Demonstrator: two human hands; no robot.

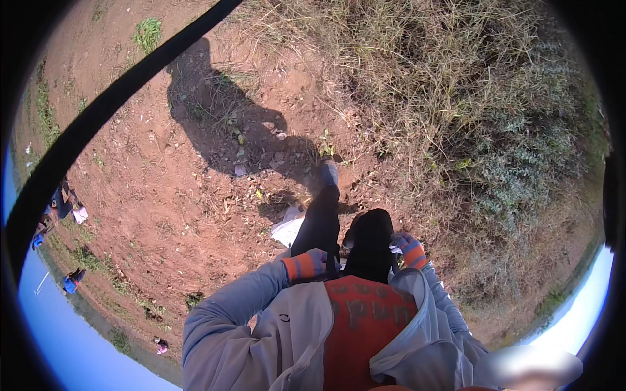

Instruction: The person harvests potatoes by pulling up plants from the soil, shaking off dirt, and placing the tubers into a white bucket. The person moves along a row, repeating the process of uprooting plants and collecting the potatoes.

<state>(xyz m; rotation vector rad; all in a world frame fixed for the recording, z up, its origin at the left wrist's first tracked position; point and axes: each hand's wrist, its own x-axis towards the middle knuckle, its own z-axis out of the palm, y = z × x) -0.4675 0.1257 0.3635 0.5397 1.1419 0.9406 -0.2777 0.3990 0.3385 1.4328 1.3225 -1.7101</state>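
My left hand [307, 264], in a grey-and-orange striped knit glove, rests by the top of my dark-trousered left leg; its fingers are partly hidden against the dark cloth. My right hand [409, 249], in a matching glove, is beside my bent right knee, with a small bit of white material [395, 249] at its fingertips; whether it grips this I cannot tell. White sheet-like material [288, 228] lies on the soil beside my left leg. A shoe [329, 173] shows at the end of that leg.
Dry grass and brush [430, 88] cover the ground ahead and to the right. Reddish bare soil [171, 195] with dry leaves spreads to the left, under my shadow. Several people are far off at the left, one in blue [71, 284]. A dark strap [98, 102] crosses the view.
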